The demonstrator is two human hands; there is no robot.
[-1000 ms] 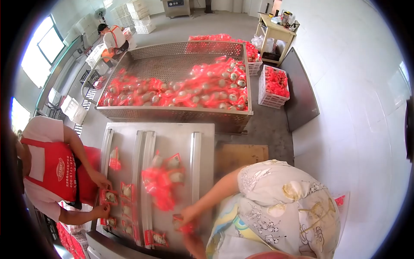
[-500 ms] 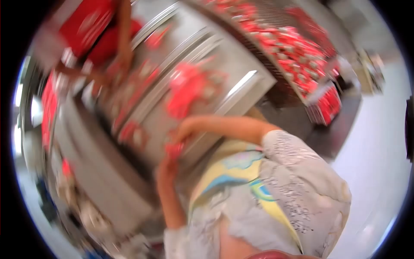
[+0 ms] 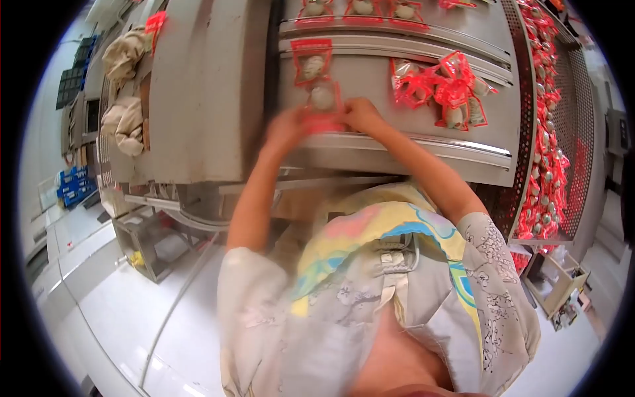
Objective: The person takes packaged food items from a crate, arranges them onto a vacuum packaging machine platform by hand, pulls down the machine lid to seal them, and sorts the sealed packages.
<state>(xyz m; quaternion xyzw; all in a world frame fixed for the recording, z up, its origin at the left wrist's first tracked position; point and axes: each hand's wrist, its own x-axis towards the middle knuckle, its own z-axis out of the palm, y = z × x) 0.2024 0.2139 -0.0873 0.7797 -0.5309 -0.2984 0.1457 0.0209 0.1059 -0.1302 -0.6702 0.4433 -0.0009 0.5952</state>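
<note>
A clear packet with a red edge (image 3: 323, 99) lies flat on the metal worktop, with a pale egg-shaped item inside. My left hand (image 3: 286, 130), smeared by motion, is at the packet's lower left corner. On the opposite side my right hand (image 3: 361, 116) has its fingers closed at the lower right edge. Just beyond it lies a similar packet (image 3: 312, 65), set flat with its red band away from me. To the right of my right hand sits a loose heap of such packets (image 3: 440, 89).
Metal rails (image 3: 397, 49) cross the worktop, and another rail (image 3: 423, 147) runs along its near side. More packets (image 3: 362, 9) lie in a row beyond. A perforated trough (image 3: 575, 126) at right holds many packets. A grey metal housing (image 3: 198, 92) stands at left, with cloths (image 3: 124, 126) beyond it.
My view has swung round, so the worktop now sits squarely ahead. My hands have moved apart from their earlier close position and now flank a packet on the surface. The other person has left view.
</note>
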